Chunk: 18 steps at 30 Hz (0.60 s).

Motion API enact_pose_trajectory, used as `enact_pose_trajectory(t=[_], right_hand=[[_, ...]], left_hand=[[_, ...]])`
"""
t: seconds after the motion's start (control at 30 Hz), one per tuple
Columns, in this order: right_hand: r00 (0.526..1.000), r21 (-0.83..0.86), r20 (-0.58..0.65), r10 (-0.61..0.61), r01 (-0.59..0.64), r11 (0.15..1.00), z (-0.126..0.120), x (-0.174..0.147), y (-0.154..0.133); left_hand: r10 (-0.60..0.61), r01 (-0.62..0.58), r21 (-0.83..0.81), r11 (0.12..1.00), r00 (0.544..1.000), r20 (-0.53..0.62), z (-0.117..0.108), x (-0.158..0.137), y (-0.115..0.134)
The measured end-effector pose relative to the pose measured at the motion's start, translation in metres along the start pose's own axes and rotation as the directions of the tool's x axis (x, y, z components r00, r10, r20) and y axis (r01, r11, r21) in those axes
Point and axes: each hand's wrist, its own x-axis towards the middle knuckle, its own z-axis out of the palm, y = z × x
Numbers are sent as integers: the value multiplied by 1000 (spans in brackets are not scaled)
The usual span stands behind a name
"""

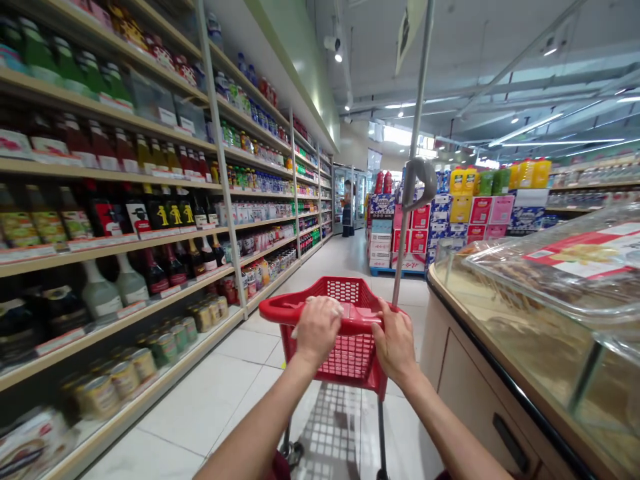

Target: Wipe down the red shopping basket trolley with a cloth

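A red plastic shopping cart (350, 357) stands right before me, its perforated basket facing forward. My left hand (317, 331) is closed over the middle-left of its red handle (280, 308). A crumpled white cloth or tissue (327, 303) shows between that hand and the handle. My right hand (397, 341) wraps the handle's right end, thumb on the near side. Just beyond it, a tall grey pole (407, 247) rises from the cart's right side, with a grey plastic loop (419, 183) on it. Part of the basket is hidden by the handle and my hands.
Shelves of bottles and cans (175, 233) line the left side. Close on the right is a glass-edged counter (450, 293) with plastic-covered food trays (565, 260). Ahead, stacked drink cartons (395, 233) stand beside the tiled aisle (320, 250), and a person (347, 210) stands farther off.
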Motion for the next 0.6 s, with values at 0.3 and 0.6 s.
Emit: enact_pose_trajectory(t=[0.3, 0.6], right_hand=[[999, -35, 38, -36, 37, 999, -5, -2, 14], [999, -32, 41, 25, -23, 999, -2, 0, 10]], left_hand=[[145, -146, -50, 988, 989, -23, -1, -3, -3], [155, -153, -44, 987, 987, 38, 21, 11, 43]])
